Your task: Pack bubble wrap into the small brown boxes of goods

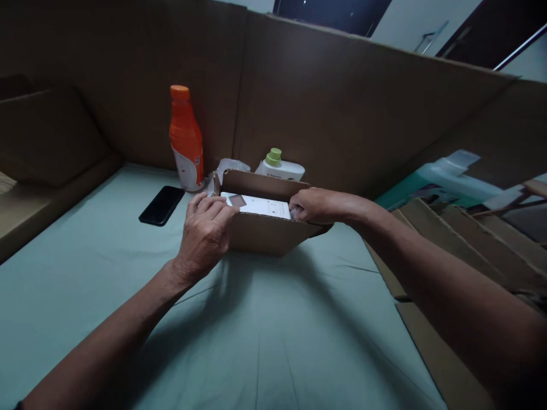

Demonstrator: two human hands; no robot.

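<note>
A small open cardboard box (265,234) stands on the pale green cloth in the middle of the view. A white printed item (260,205) lies inside it. My left hand (205,234) grips the box's near left corner, fingers curled over the rim. My right hand (314,206) rests at the box's right end, fingers bent down into the box against the white item; what the fingertips hold is hidden. Both forearms reach in from the bottom of the view.
An orange bottle (186,139) and a white bottle with a green cap (280,165) stand behind the box, with crumpled plastic (231,167) between them. A black phone (161,205) lies to the left. Tall cardboard walls (342,102) ring the cloth. Flattened cardboard (448,239) lies on the right.
</note>
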